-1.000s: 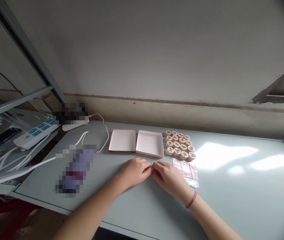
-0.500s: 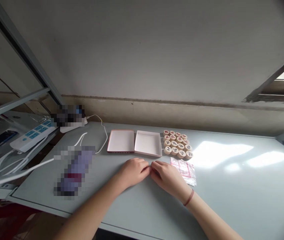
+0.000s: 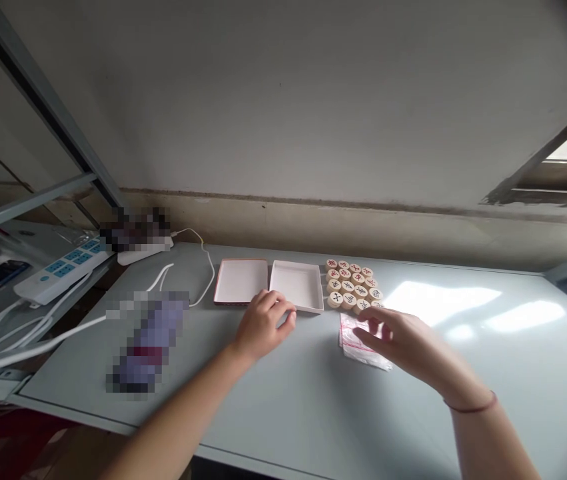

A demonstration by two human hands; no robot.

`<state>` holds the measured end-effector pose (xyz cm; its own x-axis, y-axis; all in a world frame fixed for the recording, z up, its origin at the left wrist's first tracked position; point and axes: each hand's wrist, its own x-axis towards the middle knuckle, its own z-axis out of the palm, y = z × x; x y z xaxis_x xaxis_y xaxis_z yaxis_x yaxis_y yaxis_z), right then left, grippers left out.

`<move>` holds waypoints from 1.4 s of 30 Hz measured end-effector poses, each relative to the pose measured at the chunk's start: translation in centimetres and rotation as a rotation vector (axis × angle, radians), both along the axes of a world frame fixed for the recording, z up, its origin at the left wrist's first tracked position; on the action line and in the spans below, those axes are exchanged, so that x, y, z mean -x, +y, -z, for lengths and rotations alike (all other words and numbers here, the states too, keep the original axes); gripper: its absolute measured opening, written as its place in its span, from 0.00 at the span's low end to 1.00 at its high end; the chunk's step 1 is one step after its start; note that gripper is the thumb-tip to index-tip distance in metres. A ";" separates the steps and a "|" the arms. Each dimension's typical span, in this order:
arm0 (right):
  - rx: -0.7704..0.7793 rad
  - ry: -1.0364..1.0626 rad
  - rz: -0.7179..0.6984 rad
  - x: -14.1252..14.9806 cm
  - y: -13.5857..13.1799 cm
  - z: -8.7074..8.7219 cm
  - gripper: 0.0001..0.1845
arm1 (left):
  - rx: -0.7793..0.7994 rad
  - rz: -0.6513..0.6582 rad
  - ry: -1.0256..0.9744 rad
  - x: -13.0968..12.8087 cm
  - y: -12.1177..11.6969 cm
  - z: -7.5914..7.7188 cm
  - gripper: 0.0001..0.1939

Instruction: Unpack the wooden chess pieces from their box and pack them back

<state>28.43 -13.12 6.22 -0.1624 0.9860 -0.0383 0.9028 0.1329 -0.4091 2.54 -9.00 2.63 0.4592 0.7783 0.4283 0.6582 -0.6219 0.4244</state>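
My right hand [image 3: 388,330] hangs open over a clear plastic bag [image 3: 360,343] with red print, fingers loosely curled and pointing toward 9 o'clock. It has hold of nothing, and I cannot tell whether the fingertips touch the plastic. The bag lies flat on the pale surface [image 3: 283,413], just off 6 o'clock from a block of round wooden chess pieces [image 3: 353,287] set in neat rows, with black and red characters on top.

My left hand [image 3: 263,325] sits half-curled and empty at the near edge of a white box tray [image 3: 297,285], which lies at its 1 o'clock. A pink-rimmed box tray [image 3: 240,281] lies at its 11 o'clock. The two trays sit side by side, open face up, just beside the pieces.

At 9 o'clock from my left hand lies a blurred object [image 3: 148,340], too pixelated to name. A white cable [image 3: 212,273] curves past it, and a power strip [image 3: 58,270] with blue sockets lies beyond the surface's edge.
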 end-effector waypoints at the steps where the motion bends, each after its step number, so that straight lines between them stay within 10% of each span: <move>1: -0.002 -0.020 0.026 -0.9 0.0 0.2 0.11 | -0.025 -0.050 0.027 0.1 0.2 0.1 0.10; 6: -0.021 -0.061 0.078 -2.8 0.0 2.0 0.11 | -0.034 -0.221 0.214 0.4 1.0 0.7 0.10; 18: 0.147 -0.029 0.125 -1.6 0.4 2.3 0.06 | 0.004 -0.115 0.353 0.1 -0.4 -0.2 0.09; 26: 0.232 0.600 -0.018 -0.8 -0.4 -2.0 0.09 | 0.149 0.049 0.412 1.4 -1.9 -2.2 0.10; 30: 0.026 0.859 0.109 2.9 0.4 -0.9 0.10 | 0.217 0.096 0.433 1.4 -2.3 -3.0 0.09; 36: -0.366 0.394 0.023 7.6 1.2 3.3 0.11 | 0.268 0.130 0.432 1.2 -2.9 -3.6 0.09; 42: -0.503 -0.072 -0.088 8.4 -0.2 2.6 0.11 | 0.281 0.110 0.264 1.5 -2.1 -3.6 0.16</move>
<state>20.05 -13.36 3.65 -0.2603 0.8679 0.4230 0.9028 0.3741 -0.2120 1.05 -11.09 6.19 0.6121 0.7883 0.0621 0.7034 -0.5787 0.4128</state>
